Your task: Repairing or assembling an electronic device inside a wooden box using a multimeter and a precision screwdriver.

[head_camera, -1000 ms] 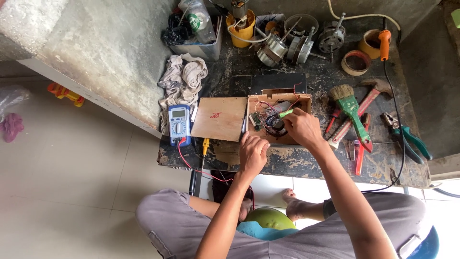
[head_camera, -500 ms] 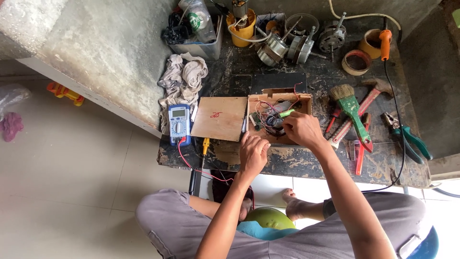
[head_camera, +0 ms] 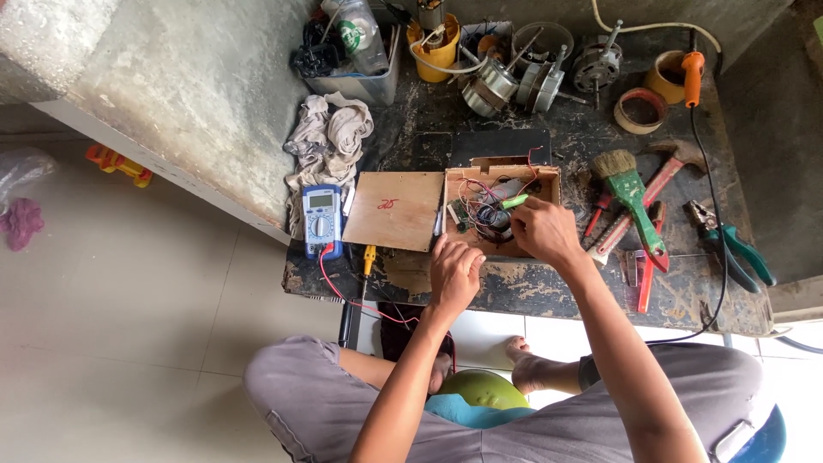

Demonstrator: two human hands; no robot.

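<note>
A small open wooden box [head_camera: 549,178] with wires and a circuit board [head_camera: 463,214] inside sits on the dark workbench [head_camera: 549,287]. My right hand [head_camera: 540,230] is over the box, gripping a green-handled tool [head_camera: 514,201] whose tip points at the wiring. My left hand [head_camera: 454,270] rests with curled fingers on the bench edge in front of the box, beside a flat wooden lid [head_camera: 396,210]; I cannot tell whether it holds anything.
A blue multimeter [head_camera: 321,221] with red lead lies left of the lid, next to a rag [head_camera: 330,141]. A green-handled brush [head_camera: 630,193], hammer, pliers [head_camera: 737,244], tape rolls [head_camera: 641,110], motors [head_camera: 514,81] and a yellow cup [head_camera: 433,47] crowd the bench.
</note>
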